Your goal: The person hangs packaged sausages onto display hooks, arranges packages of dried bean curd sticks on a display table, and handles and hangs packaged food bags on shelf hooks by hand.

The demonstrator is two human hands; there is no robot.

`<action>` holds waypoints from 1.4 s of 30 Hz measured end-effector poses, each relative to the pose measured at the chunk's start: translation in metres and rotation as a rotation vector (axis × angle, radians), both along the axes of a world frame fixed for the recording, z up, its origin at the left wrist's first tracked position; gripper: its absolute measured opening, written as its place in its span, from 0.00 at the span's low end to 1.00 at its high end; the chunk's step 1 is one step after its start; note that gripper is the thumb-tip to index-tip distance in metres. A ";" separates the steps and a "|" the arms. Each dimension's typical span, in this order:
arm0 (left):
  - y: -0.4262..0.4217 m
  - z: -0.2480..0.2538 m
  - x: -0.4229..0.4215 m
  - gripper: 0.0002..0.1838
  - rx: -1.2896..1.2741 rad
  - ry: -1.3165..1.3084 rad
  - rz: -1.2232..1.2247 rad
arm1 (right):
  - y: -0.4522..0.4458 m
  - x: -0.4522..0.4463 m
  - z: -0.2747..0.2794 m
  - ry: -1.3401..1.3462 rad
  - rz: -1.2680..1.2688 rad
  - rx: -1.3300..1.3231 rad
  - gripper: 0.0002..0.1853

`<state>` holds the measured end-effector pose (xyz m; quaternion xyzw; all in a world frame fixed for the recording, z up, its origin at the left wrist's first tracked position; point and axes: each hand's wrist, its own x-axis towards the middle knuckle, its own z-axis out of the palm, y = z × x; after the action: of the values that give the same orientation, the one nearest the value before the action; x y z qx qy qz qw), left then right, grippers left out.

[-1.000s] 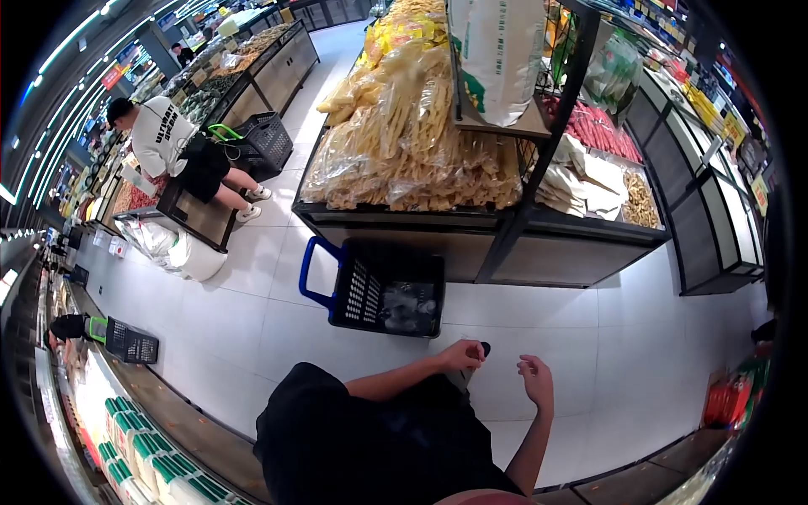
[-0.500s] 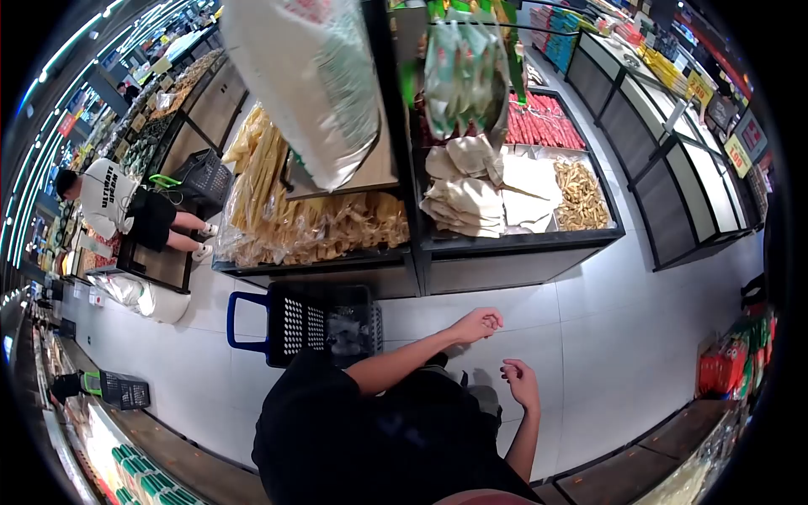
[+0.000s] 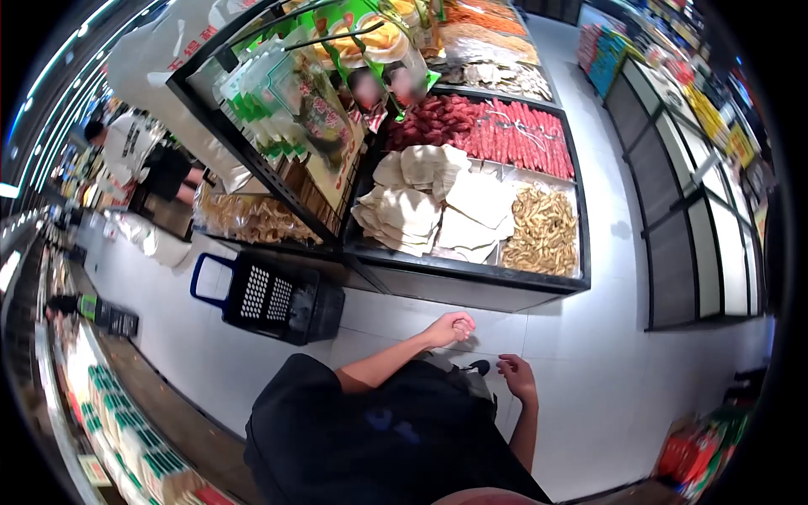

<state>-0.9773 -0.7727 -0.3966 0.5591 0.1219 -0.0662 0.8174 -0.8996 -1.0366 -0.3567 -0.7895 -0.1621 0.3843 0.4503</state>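
My left hand (image 3: 450, 330) hangs in front of my body, fingers loosely curled and nothing held. Lower and to its right is my right hand (image 3: 518, 376), also empty, with bent fingers slightly apart. Both are clear of the display counter (image 3: 471, 278) in front of me. Its trays hold pale flat dried slices (image 3: 404, 215), small golden-brown dried pieces (image 3: 543, 231), pink-red sausages (image 3: 522, 135) and darker red sausages (image 3: 429, 122). On the floor to the left sits a dark shopping basket (image 3: 324, 307) with a blue handle (image 3: 202, 278); neither hand touches it.
Packaged goods (image 3: 282, 109) hang on a black rack over the counter. A long counter (image 3: 673, 194) runs along the right, beyond a tiled aisle (image 3: 602, 252). Another person (image 3: 135, 151) bends at the left. Red packages (image 3: 686, 454) lie at lower right, shelves at lower left.
My view has turned and moved to the right, bringing the sausages and dried slices closer to the middle. The basket now appears farther left. Both hands stay empty before my body.
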 end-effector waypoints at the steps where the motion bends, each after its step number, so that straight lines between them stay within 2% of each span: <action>1: -0.012 0.006 0.009 0.15 -0.022 -0.011 0.024 | -0.011 0.027 0.003 0.006 0.026 -0.004 0.14; 5: -0.046 0.019 0.029 0.16 -0.060 -0.041 0.213 | -0.023 0.132 0.010 -0.092 0.230 0.011 0.13; 8: -0.062 0.014 0.032 0.15 -0.145 0.023 0.356 | 0.007 0.185 0.031 -0.205 0.372 0.055 0.11; 11: -0.067 0.000 0.037 0.17 -0.136 -0.039 0.363 | 0.049 0.214 0.054 -0.134 0.400 0.133 0.10; 15: -0.064 0.019 0.047 0.21 -0.107 -0.099 0.494 | 0.111 0.210 0.080 -0.056 0.494 0.231 0.11; 20: -0.038 0.030 0.039 0.20 -0.016 -0.126 0.634 | 0.180 0.181 0.094 -0.042 0.714 0.281 0.11; 22: -0.026 0.027 0.029 0.21 -0.044 -0.098 0.685 | 0.203 0.169 0.089 0.010 0.780 0.315 0.11; 28: -0.012 0.027 0.000 0.23 0.104 -0.114 0.946 | 0.240 0.138 0.071 0.158 1.012 0.323 0.11; 31: -0.020 0.028 -0.011 0.20 -0.018 -0.078 1.145 | 0.249 0.130 0.061 0.316 1.077 0.298 0.11; 34: -0.041 0.032 -0.011 0.19 -0.017 -0.066 1.310 | 0.262 0.130 0.067 0.370 1.161 0.289 0.11; 38: -0.071 0.028 -0.003 0.19 0.025 -0.050 1.392 | 0.300 0.132 0.082 0.406 1.153 0.371 0.11; 40: -0.084 0.025 0.002 0.19 -0.120 -0.078 1.443 | 0.326 0.132 0.093 0.357 1.135 0.423 0.11; 42: -0.099 0.024 0.005 0.19 -0.120 -0.069 1.458 | 0.349 0.129 0.108 0.289 1.096 0.615 0.11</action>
<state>-0.9725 -0.8714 -0.3725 0.2919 0.4334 0.5057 0.6865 -0.7705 -0.6877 -0.2482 -0.3674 -0.5822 0.5971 0.4117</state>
